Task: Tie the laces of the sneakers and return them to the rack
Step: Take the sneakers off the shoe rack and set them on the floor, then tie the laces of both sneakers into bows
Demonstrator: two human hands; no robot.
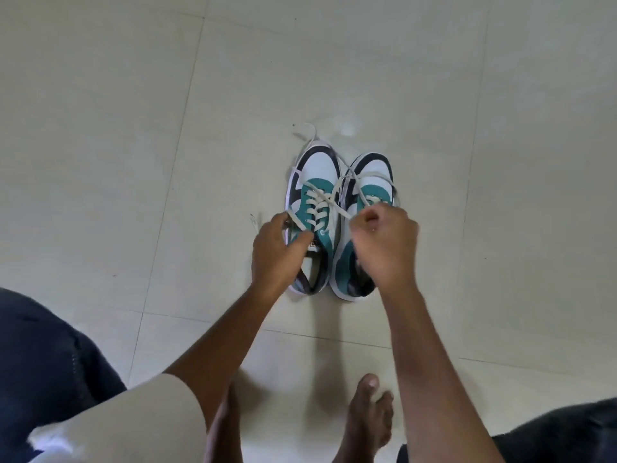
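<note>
Fingers (362, 225) of the right hand (387, 242) and left hand (277, 252) each pinched a white lace end (329, 202) above the teal, white and black left-side sneaker (312, 208) on the pale tiled floor (133, 128).

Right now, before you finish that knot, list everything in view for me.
sneakers: two, teal, white and dark, side by side on the floor, toes pointing away
laces: off-white, loose ends trailing over both toes, two strands pulled taut over the left sneaker
floor: pale tiles, all around
left hand: one, pinching a lace strand beside the left sneaker
right hand: one, closed on a lace strand above the right sneaker
bare foot: one, bottom centre
</note>
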